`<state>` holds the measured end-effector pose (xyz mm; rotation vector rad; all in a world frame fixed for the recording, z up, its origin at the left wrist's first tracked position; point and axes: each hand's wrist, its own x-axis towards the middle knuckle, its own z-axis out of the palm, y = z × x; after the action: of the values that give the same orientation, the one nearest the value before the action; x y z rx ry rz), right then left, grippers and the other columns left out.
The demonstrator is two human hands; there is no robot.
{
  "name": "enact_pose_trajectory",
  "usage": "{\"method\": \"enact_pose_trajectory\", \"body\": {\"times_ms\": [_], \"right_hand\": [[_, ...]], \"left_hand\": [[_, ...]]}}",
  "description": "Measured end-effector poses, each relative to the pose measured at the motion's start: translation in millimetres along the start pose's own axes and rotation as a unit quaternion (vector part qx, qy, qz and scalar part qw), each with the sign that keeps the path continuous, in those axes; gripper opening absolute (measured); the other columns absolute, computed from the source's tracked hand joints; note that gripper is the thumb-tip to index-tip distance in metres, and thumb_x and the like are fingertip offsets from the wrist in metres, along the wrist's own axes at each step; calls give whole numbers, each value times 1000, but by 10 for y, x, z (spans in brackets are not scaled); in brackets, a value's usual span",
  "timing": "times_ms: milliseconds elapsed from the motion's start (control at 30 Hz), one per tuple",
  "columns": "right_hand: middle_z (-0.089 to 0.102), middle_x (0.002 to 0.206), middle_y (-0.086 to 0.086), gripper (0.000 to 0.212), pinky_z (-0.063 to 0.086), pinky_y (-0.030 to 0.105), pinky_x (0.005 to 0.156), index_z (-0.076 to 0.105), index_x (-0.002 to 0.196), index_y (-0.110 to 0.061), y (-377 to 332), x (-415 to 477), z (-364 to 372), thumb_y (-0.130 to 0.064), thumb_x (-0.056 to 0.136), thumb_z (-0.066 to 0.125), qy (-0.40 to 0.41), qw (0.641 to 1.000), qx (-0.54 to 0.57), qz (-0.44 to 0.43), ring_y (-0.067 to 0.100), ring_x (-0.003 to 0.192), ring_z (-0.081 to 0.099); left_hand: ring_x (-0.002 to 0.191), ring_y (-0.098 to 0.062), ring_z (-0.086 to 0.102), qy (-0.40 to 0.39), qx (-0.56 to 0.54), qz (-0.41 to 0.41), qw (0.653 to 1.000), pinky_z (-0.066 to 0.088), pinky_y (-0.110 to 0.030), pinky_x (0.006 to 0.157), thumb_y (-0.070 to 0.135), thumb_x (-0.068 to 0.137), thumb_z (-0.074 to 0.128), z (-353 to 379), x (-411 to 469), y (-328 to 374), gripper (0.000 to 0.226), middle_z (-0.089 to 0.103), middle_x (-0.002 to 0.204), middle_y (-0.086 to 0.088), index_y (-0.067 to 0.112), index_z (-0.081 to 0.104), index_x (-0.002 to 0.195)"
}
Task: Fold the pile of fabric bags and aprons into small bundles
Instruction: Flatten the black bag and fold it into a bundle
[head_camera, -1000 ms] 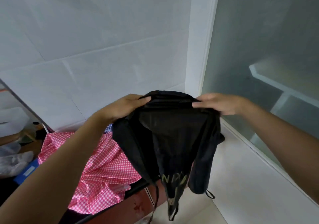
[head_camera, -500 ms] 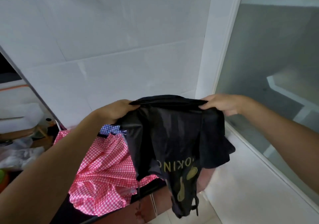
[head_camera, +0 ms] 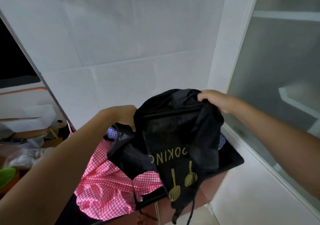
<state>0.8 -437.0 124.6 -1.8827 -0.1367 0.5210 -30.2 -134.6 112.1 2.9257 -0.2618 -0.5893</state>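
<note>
Head view, black apron: held up in the air in front of the white tiled wall, bunched and doubled over itself. Its gold print reads backwards from this side.
Apron's long axis: it runs from the upper rim between the hands down toward the person, ending in loose tie strings that dangle below the table edge.
Right hand: this is the higher and farther hand. Its fingers are curled over the top rim and pinch a gathered fold of the black cloth, with the forearm reaching in from the right.
Left hand: it sits lower and closer to the person. It grips the apron's left side edge, and its fingertips are partly hidden behind the fabric.
Line between the grips: it slopes up from left to right, so the apron hangs skewed, with most of its slack falling under the left hand.
Pile beneath: a pink checked cloth lies spread on the dark tabletop, directly under the hanging apron. A blue checked cloth peeks out just behind the left hand.
Step in hand: by my reading, the person is finding and squaring the edges before the first fold.
What the next move calls for: probably levelling the two grips, then bringing them together across the width so the length halves cleanly.
Risk: the strings could snag in the fold or catch on the table edge.
</note>
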Motion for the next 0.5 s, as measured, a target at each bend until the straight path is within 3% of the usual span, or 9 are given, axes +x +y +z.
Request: {"method": "enact_pose_trajectory", "body": {"times_ms": [67,100,167,200,267,333,400,500], "right_hand": [[73,85,4,17,54,23,63,68,88,-14,-157,-12,38,-30,82,67,-87,996,-12,3,18,76,69],[74,93,4,22,56,25,68,68,94,-14,-229,-9,38,-30,79,69,-134,988,-71,17,19,82,71],[74,97,6,30,58,31,74,69,97,-12,-336,34,35,-23,71,79,-173,941,-286,52,23,87,71],[73,96,7,32,58,34,76,70,96,-9,-379,114,32,-20,69,83,-149,899,-409,51,25,87,70],[70,90,12,28,56,35,72,69,91,0,-489,267,-27,-14,70,81,-28,824,-566,5,30,78,65],[66,92,21,15,51,35,67,64,90,2,-745,289,-118,-3,76,65,138,787,-594,-97,32,77,61],[63,97,24,20,43,34,65,61,93,1,-1072,213,-259,6,77,50,300,752,-548,-210,37,86,61],[59,96,24,25,33,34,61,56,93,1,-1486,-125,-407,14,75,43,458,637,-504,-360,38,84,57]], "left_hand": [[67,-14,58,12,5,-6,1000,43,-22,58,16,68,80,-17,20,-5,24,58,70,6,15,57,77],[69,-17,57,14,18,-10,1000,42,-23,57,15,68,79,-36,24,-18,24,57,69,4,12,60,81],[70,-22,57,24,53,-19,998,42,-25,55,11,69,77,-98,17,-49,23,58,69,-2,4,64,86],[70,-25,58,43,70,-23,996,42,-26,57,9,69,75,-164,2,-82,21,60,71,-8,0,64,85],[78,-30,63,125,95,-27,987,44,-30,62,5,75,66,-354,-19,-144,10,63,78,-18,-3,63,80],[90,-38,64,252,105,-41,961,47,-37,71,1,81,53,-660,-69,-186,9,65,92,-24,-2,61,85],[97,-45,60,386,120,-61,912,48,-44,77,-2,83,48,-1024,-187,-160,19,63,103,-28,-3,59,99],[88,-47,58,580,105,-46,806,38,-44,67,-6,84,44,-1445,-567,23,22,60,98,-31,-4,53,104]]}}
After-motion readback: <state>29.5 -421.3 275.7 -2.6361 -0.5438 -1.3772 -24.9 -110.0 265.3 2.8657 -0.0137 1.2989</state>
